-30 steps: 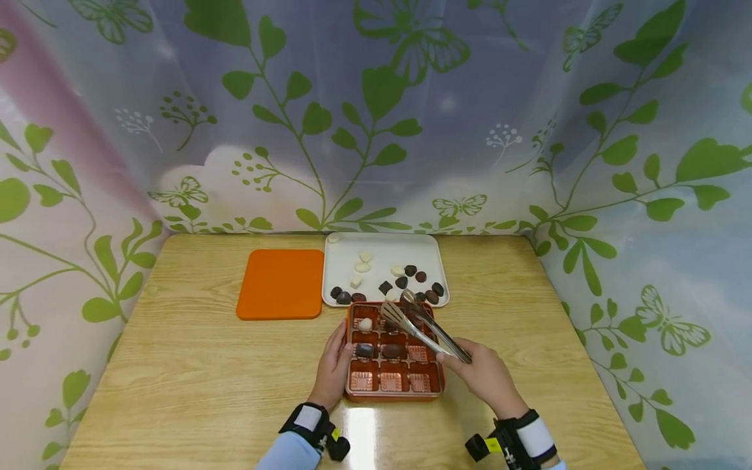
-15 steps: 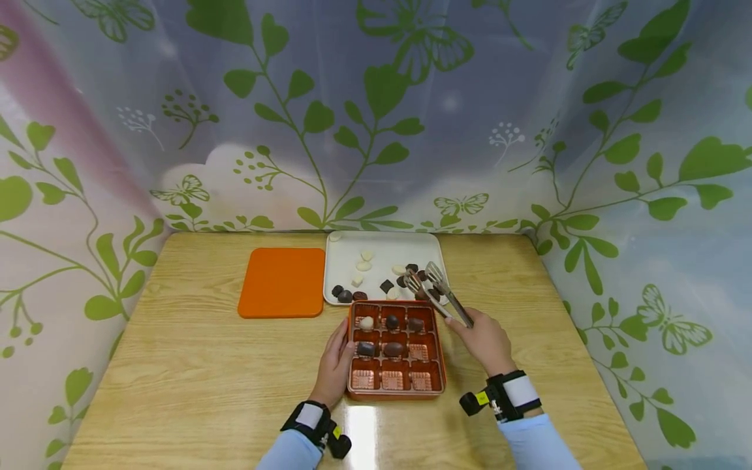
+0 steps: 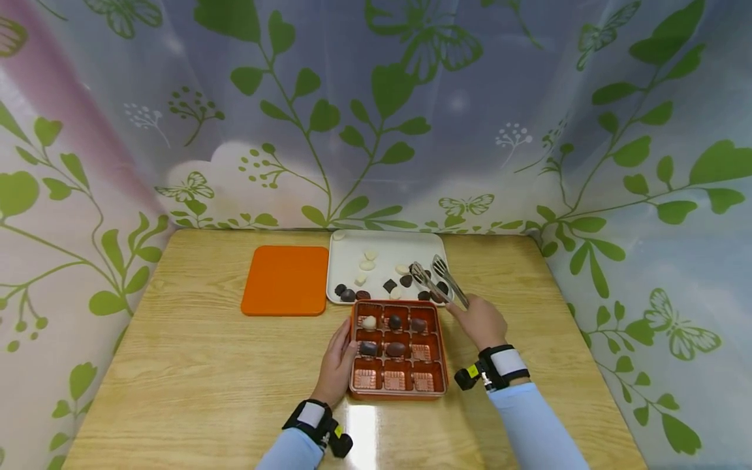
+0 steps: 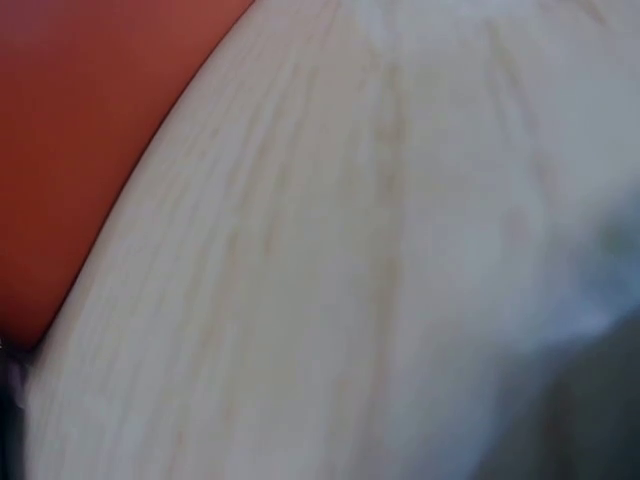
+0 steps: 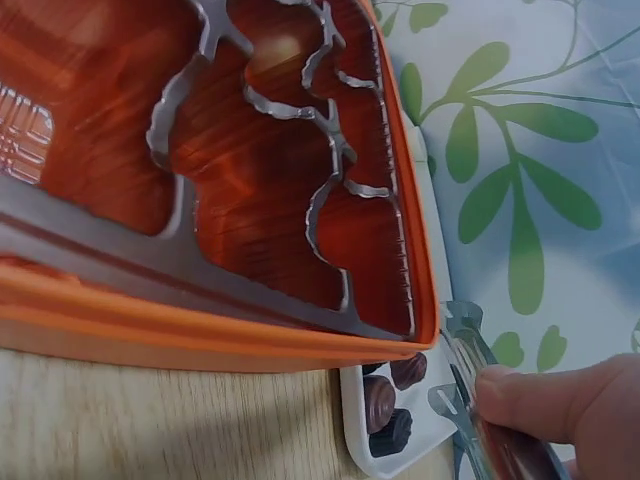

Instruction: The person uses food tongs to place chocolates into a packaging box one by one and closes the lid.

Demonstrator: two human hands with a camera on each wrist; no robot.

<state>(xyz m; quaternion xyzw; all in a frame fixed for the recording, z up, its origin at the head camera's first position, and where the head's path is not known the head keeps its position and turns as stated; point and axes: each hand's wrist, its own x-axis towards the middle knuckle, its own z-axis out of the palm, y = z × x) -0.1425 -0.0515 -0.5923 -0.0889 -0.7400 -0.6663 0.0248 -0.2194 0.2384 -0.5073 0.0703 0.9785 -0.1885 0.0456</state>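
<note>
My left hand (image 3: 335,367) rests along the left side of an orange-brown chocolate box (image 3: 399,395), its fingers touching the wall. Chocolates sit across the box's back row, a white one (image 3: 369,322) at the left and dark ones beside it. Two more dark chocolates lie in the middle row. My right hand (image 3: 484,322) holds metal tongs (image 3: 454,284) with the tips spread over the right end of a white tray (image 3: 405,241). Dark chocolates (image 5: 379,402) lie under and beside the tips. In the left wrist view the left fingers are hidden.
A flat orange lid (image 3: 284,281) lies left of the tray. White chocolates (image 3: 367,265) are scattered in the tray's middle, and several dark ones (image 3: 348,295) along its front edge. A patterned curtain (image 3: 329,130) stands behind the wooden table (image 3: 235,378).
My right hand has moved the tongs from over the box to the tray's right end, uncovering dark chocolates in the back row. The left hand stays at the box.
</note>
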